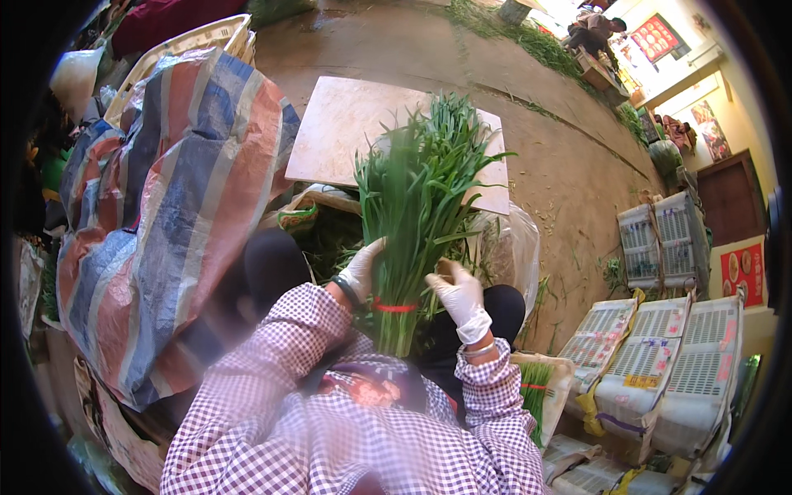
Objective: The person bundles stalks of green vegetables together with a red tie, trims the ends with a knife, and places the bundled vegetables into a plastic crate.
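A large bunch of long, narrow-leaved greens stands upright between my hands, its pale stalks toward me and its leafy tops pointing away. A red band circles the stalks near their lower end. My left hand, in a white glove, is closed around the left side of the bunch just above the band; its fingertips are hidden by the leaves. On the other side, my gloved right hand is close beside the stalks, thumb and fingers curved and apart. Behind the leaves lies a pale square board.
A striped plastic sheet bulges at my left. Beside my right elbow, a basket holds another banded bunch. White crates stand farther right. A clear plastic bag hangs under the board. Another person bends at the far right.
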{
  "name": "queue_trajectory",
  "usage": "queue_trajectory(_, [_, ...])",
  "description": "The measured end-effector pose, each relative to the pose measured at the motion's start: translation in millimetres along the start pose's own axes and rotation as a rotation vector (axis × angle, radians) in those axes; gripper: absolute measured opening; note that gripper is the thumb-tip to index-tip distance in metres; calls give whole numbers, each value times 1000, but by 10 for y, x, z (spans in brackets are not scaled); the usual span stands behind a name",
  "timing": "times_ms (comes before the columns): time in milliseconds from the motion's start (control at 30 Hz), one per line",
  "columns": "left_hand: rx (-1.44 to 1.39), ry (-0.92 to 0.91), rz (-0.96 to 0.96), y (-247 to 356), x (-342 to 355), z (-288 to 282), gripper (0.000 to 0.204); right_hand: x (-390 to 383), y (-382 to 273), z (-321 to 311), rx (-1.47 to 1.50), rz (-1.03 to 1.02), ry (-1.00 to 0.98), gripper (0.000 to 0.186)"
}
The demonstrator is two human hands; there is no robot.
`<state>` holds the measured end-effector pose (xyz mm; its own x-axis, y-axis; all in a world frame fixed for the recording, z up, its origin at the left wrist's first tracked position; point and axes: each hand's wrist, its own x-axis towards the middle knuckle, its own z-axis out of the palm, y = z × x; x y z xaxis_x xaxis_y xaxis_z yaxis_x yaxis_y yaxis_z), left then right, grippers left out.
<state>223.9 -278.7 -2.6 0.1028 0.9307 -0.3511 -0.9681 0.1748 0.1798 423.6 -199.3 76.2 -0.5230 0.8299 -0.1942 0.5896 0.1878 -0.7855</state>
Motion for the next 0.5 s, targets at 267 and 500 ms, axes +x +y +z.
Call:
queue_trajectory(267, [176, 310, 15, -74, 95, -10, 34, 7, -429, 333, -464, -769, 3, 46])
queue_trajectory(500, [221, 247, 40, -82, 19, 127, 27, 382, -406, 416, -434, -944, 77, 11])
